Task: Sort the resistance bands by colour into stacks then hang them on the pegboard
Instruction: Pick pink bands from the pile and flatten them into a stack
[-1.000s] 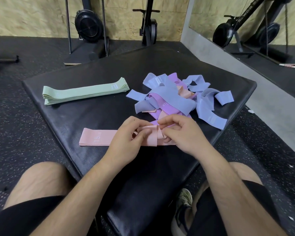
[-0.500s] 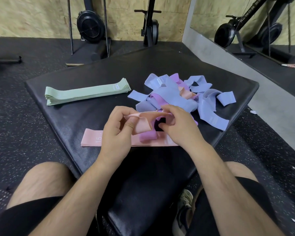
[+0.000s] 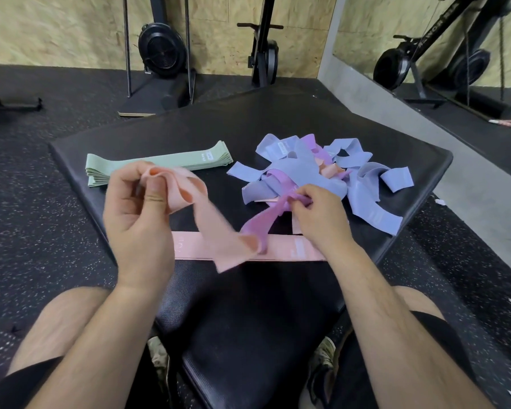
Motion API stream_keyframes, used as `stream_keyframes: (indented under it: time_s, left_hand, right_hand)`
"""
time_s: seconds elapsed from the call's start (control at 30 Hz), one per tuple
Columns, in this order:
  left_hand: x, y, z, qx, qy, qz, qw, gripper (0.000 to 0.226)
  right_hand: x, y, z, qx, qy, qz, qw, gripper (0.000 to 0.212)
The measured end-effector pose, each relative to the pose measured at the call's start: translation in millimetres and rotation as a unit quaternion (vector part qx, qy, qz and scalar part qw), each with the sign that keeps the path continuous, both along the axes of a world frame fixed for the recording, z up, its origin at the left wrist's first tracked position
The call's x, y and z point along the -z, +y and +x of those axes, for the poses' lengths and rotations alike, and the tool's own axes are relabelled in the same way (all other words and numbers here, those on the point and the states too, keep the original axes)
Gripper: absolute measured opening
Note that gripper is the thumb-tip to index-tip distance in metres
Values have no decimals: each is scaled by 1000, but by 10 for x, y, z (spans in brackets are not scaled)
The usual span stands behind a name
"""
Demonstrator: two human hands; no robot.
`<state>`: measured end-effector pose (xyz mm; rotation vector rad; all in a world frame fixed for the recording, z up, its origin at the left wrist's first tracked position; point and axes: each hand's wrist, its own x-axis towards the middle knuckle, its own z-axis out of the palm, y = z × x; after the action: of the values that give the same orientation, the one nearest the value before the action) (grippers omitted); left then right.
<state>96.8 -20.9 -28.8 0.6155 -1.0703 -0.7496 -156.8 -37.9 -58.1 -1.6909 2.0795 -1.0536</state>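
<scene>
My left hand (image 3: 136, 211) grips one end of a pink band (image 3: 216, 231) and holds it up above the black mat (image 3: 278, 125); its lower end droops over a flat pink band (image 3: 281, 252) lying near the mat's front. My right hand (image 3: 316, 214) pinches a purple band (image 3: 257, 225) at the near edge of a tangled pile of blue, purple and pink bands (image 3: 307, 169). A neat stack of green bands (image 3: 160, 163) lies at the mat's left. No pegboard is in view.
The mat sits on a speckled rubber floor (image 3: 42, 202). Rowing machines (image 3: 160, 51) stand against the wooden back wall, and a mirror (image 3: 455, 54) with a concrete ledge runs along the right. My knees and shoes are below the mat's front edge.
My left hand has lifted the pink band up and to the left, away from the pile. My right hand let go of it and moved right, taking hold of a purple band.
</scene>
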Motion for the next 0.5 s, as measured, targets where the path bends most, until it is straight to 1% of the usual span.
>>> stream_keyframes:
  time_s: [0.1, 0.2, 0.27, 0.3, 0.33, 0.37, 0.4, 0.43, 0.47, 0.5]
  left_hand:
    - [44, 13, -22, -1, -37, 38, 999, 28]
    - [63, -10, -105, 27, -85, 63, 994, 29]
    - [63, -53, -159, 44, -111, 71, 990, 31]
    - [64, -71, -186, 48, -117, 73, 989, 32]
    - [67, -79, -213, 54, -124, 75, 988, 31]
    - [72, -79, -243, 62, -131, 78, 986, 30]
    - [83, -73, -264, 71, -139, 81, 984, 27]
    - [96, -66, -284, 80, -147, 86, 982, 25]
    - [107, -61, -300, 91, -155, 91, 980, 24]
    - [121, -58, -309, 101, -162, 92, 977, 25]
  right_hand:
    - [-230, -126, -79, 43, -81, -23, 995, 12]
    - [-562, -253, -209, 87, -144, -87, 982, 22]
    - [-750, -310, -274, 69, -157, -130, 976, 30]
    - [-818, -334, -294, 44, -138, -119, 982, 31]
    - [-858, -357, -315, 19, -102, -81, 991, 27]
    - [-869, -375, -333, -3, -60, -21, 998, 21]
    - [-855, -380, -358, -19, -12, 48, 999, 23]
    - [-825, -360, -388, -26, 37, 113, 993, 34]
    - [-777, -323, -416, -22, 97, 153, 983, 43]
    - [-717, -276, -428, -11, 154, 154, 976, 47]
